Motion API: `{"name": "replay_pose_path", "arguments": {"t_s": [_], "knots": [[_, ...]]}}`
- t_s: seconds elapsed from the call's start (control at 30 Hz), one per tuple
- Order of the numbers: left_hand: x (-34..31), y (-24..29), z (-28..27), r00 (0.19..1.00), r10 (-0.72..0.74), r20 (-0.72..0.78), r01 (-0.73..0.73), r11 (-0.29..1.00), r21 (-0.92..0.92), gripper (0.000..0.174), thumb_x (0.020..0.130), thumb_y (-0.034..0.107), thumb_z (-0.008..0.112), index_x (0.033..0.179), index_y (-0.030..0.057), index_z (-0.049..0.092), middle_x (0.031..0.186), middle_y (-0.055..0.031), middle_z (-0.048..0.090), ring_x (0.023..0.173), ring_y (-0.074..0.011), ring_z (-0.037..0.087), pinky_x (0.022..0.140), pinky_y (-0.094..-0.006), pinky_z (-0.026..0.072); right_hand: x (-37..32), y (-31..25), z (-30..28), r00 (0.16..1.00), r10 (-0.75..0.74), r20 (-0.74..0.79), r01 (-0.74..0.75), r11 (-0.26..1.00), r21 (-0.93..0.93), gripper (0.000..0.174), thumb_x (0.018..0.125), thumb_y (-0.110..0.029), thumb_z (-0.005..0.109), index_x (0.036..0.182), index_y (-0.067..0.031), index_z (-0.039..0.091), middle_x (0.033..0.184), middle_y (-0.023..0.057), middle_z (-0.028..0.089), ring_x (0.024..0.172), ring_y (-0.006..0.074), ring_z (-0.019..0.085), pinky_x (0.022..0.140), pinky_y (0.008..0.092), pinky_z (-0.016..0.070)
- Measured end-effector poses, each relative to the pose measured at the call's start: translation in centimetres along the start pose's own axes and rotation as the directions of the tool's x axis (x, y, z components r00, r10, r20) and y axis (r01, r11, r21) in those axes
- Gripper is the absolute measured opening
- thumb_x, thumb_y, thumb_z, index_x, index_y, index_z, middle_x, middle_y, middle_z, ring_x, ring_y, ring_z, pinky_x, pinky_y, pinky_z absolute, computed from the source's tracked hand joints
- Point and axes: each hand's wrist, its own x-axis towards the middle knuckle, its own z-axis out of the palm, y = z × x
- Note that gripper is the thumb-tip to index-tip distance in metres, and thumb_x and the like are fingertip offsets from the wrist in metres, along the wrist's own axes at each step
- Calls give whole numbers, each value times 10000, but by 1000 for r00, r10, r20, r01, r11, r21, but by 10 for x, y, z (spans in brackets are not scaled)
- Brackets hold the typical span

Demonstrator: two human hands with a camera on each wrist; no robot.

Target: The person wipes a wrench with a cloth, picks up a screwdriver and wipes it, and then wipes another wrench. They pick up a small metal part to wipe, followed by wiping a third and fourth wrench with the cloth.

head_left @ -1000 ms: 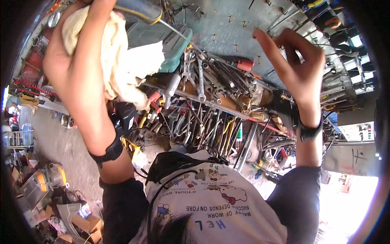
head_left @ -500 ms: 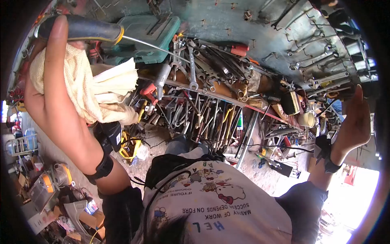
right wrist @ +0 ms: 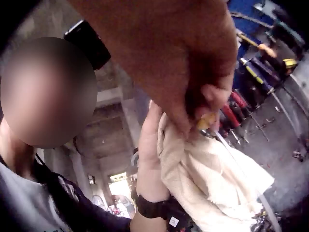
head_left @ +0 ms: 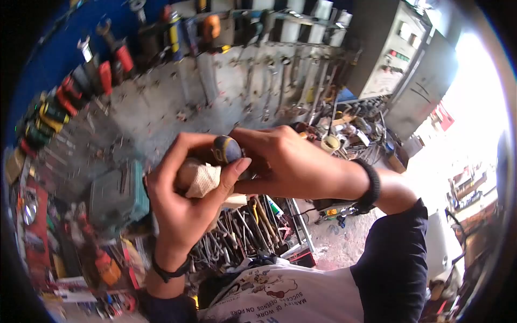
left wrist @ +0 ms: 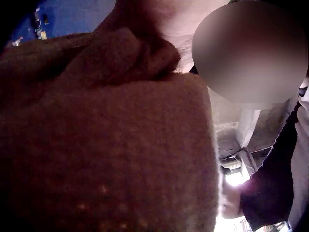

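In the head view my left hand (head_left: 177, 207) holds a bunched cream cloth (head_left: 204, 180), its thumb lying by the handle of a screwdriver (head_left: 226, 149). The handle is dark blue with yellow, its butt end facing the camera. My right hand (head_left: 285, 164) meets the left here and grips the screwdriver. From the right wrist, fingers curl round the yellow collar (right wrist: 206, 122), and the thin metal shaft (right wrist: 244, 169) runs down past the cloth (right wrist: 212, 179). Fabric in shade (left wrist: 111, 154) fills most of the left wrist view, hiding the left fingers.
Behind the hands stands a metal pegboard (head_left: 156, 102) with hanging wrenches and screwdrivers. A green tool case (head_left: 116, 196) sits to the left. Many long tools (head_left: 237, 231) lie below the hands. A grey cabinet (head_left: 390, 59) is at the upper right.
The head view has swung up to the pegboard. My right hand has come in from the far right and taken hold of the screwdriver, which the left held with the cloth. Both hands are now together.
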Motion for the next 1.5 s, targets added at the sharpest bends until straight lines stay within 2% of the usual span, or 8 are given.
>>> {"name": "replay_pose_path", "arguments": {"t_s": [0.2,0.33,0.57,1.03,1.2,1.23,1.43,1.5], "knots": [[3,-9,29,998,-56,25,58,992,-109,282,728,60,741,979,28,615,806,-43,634,728,-93,592,674,-229,460,-31,40,-40,969,-30,-245,-32,968,-248,264,685,-201,769,767,-2,617,734,117,627,608,222,626,543,310,500],[6,-13,21,993,-107,-58,98,987,-129,177,775,43,695,917,14,594,791,-22,612,692,-76,566,666,-212,446,-29,117,-116,870,204,-449,-331,916,-226,293,768,-306,720,843,-32,650,686,40,669,577,97,630,578,266,531],[-8,-19,6,973,-175,-151,170,985,-40,115,780,47,675,858,14,597,812,-5,600,751,-64,531,703,-210,412,38,188,-168,713,-30,-701,-133,975,-177,320,804,-243,687,893,34,553,689,113,659,638,170,667,577,290,517],[-33,-22,-18,967,-118,-227,155,976,155,95,858,96,590,870,6,560,747,-18,548,693,-78,523,659,-212,400,81,202,-186,688,-230,-689,-210,845,-492,332,826,-211,672,884,44,468,660,110,646,632,168,672,511,287,507],[-37,-20,-19,960,-147,-239,183,973,137,94,858,100,592,867,11,562,753,-18,553,689,-79,526,654,-213,400,94,202,-176,758,100,-645,-393,859,-329,531,716,-291,766,907,66,422,724,193,625,740,294,647,626,361,510],[-37,-18,-17,959,-157,-237,193,971,138,94,857,100,592,867,12,562,755,-18,554,688,-80,526,653,-214,401,99,221,-173,737,-3,-676,-394,811,-433,602,664,-301,804,955,77,436,826,224,626,773,297,643,650,368,512],[-38,-19,-14,949,-203,-240,216,976,32,100,804,51,654,816,7,565,774,-5,565,709,-71,505,674,-210,402,80,222,-170,649,169,-742,-346,934,-90,479,682,-251,793,993,2,530,833,104,667,714,185,641,620,303,524],[-35,-20,-13,956,-166,-243,185,981,55,119,802,57,658,796,12,548,756,6,540,691,-70,485,660,-207,392,55,207,-154,717,43,-695,-17,999,44,293,780,-190,704,965,-4,573,759,82,672,624,125,625,566,269,516]]}}
